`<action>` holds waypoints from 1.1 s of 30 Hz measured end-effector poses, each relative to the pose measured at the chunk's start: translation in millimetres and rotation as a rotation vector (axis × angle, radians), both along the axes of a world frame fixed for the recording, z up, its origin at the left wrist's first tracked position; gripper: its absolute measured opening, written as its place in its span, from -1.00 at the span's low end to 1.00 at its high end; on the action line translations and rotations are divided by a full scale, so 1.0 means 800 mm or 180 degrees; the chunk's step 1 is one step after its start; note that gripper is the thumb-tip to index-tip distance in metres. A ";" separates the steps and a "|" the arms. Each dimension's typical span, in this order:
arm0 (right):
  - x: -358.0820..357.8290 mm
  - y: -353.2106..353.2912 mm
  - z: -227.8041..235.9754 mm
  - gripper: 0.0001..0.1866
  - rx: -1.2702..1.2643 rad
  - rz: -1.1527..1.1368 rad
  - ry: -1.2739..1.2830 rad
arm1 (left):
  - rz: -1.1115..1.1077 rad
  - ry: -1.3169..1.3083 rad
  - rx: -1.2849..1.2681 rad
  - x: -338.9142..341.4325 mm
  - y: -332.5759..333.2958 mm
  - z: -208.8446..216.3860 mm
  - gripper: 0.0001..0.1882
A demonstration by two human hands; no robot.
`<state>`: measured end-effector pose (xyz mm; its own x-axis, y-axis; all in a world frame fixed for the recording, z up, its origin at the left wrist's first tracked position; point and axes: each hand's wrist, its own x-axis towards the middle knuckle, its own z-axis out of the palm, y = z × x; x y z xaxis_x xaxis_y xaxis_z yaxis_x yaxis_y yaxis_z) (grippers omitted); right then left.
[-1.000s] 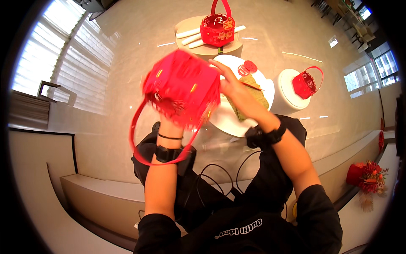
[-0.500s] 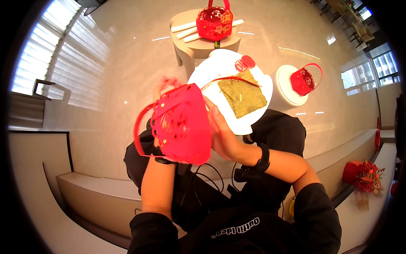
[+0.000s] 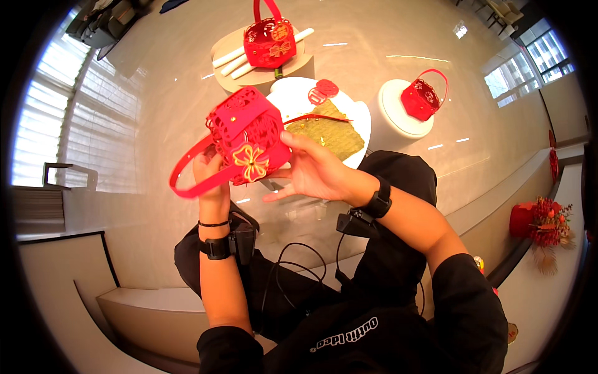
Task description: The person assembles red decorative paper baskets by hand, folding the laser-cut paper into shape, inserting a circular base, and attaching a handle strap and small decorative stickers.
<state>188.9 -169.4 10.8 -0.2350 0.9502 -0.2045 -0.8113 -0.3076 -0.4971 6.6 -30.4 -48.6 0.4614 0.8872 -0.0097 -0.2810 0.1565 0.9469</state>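
Note:
A red cut-out paper basket [image 3: 246, 124], with a looped handle and a gold-edged flower ornament, is tilted between my hands above a white round tabletop [image 3: 360, 115]. My left hand [image 3: 213, 177] grips it from the left, its fingers partly hidden behind the handle. My right hand [image 3: 311, 168] has its thumb on the basket's right edge and some fingers at its underside; the lowest finger stretches free. Beyond the basket lies a folded olive-gold cloth [image 3: 336, 134], with a narrow red strip [image 3: 321, 116] across it. Red round cut-outs [image 3: 324, 91] rest farther back.
Another red basket [image 3: 269, 47] stands on a beige stool [image 3: 227, 47] with white rolls. A third red basket [image 3: 421, 100] sits on a white round stool [image 3: 389, 121] at right. Black cables [image 3: 321, 265] hang over my lap. A red flower arrangement [image 3: 545, 221] stands far right.
The held basket has turned, bringing its open lattice top and gold-edged flower into view. My view has shifted, so the surroundings sit farther left.

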 end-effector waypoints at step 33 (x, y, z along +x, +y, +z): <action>0.022 0.025 -0.044 -0.67 0.0905 0.0120 -0.2711 | 0.0427 -0.0127 0.0019 -0.029 -0.008 0.001 -0.54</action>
<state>206.5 -149.6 -24.6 -0.1432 0.9863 -0.0819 -0.1247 -0.1001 -0.9871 -16.6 -37.2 -47.9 0.3385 0.9409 0.0119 -0.3365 0.1093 0.9353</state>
